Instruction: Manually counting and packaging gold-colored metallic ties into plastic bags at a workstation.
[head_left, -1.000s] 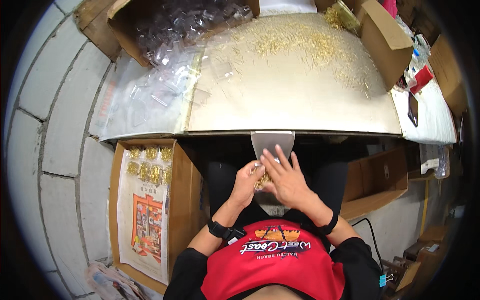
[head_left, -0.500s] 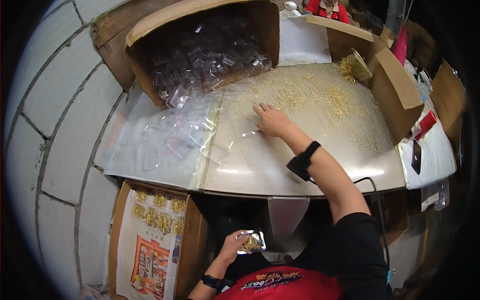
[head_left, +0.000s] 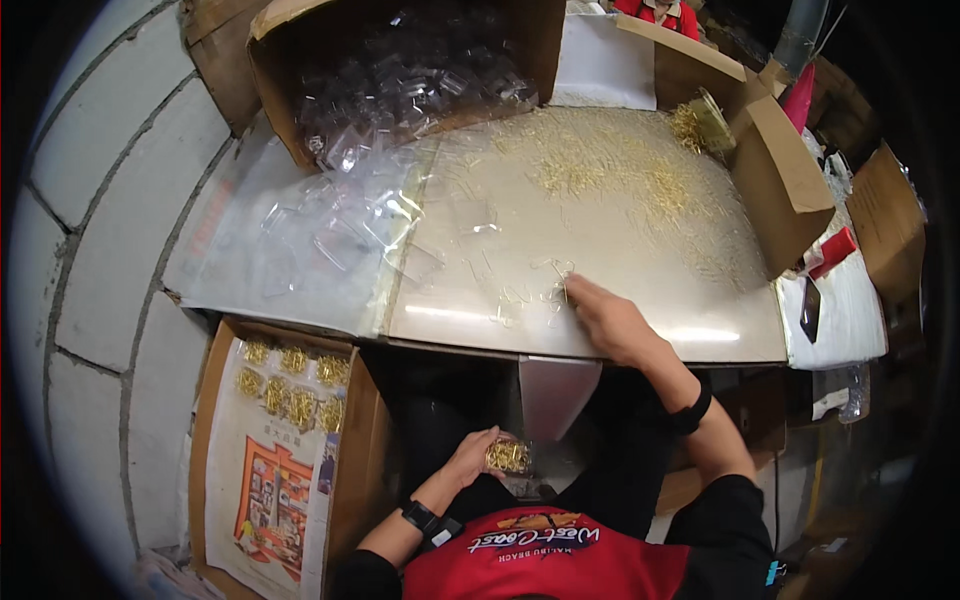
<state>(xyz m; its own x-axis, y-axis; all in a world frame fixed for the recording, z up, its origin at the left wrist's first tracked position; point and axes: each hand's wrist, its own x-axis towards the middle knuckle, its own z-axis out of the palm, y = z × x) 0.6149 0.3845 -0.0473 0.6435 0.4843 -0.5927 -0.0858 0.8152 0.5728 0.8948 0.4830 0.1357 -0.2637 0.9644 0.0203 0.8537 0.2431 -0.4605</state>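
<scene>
Held low by my lap, my left hand [head_left: 468, 457] is closed around a small clear plastic box [head_left: 492, 468] filled with thin gold-coloured wire pieces [head_left: 510, 457]. On the table near its front edge, my right hand [head_left: 612, 318] has its fingers stretched out and close together. Its fingertips touch or nearly touch a loose little group of wire pieces [head_left: 553, 292]. A larger scatter of gold wire pieces [head_left: 665, 190] lies beyond, toward the back right of the table [head_left: 450, 315].
A big cardboard box [head_left: 545, 50] of clear plastic cases lies open at the back left, with loose cases [head_left: 335, 225] before it. A tipped tub [head_left: 716, 125] spills gold pieces. At lower left, a carton [head_left: 200, 480] holds several filled boxes [head_left: 301, 405]. Someone in red [head_left: 672, 18] is behind.
My right hand has come back toward the table's front edge, and loose wire pieces now lie by its fingertips. The box in my left hand has turned, showing more of its gold contents.
</scene>
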